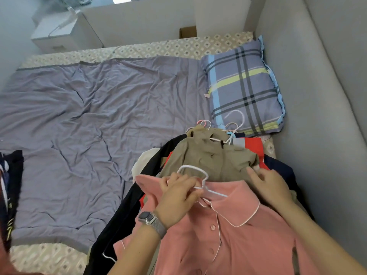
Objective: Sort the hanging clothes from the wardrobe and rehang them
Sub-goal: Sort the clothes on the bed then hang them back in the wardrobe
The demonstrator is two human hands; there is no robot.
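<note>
On the bed's right side, I note the left hand [179,193] gripping the white hanger [200,180] at the pink shirt [228,231] collar, hook pointing away, right hand [272,188] flat alongside.

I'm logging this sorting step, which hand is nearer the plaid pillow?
Right. The right hand rests on the clothes pile, below the plaid pillow; the left hand, gripping the white hanger, is farther left.

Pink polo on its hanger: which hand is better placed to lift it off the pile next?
Probably the left hand: it already grips the white hanger at the pink polo collar. The right hand lies open on the khaki shirt.
</note>
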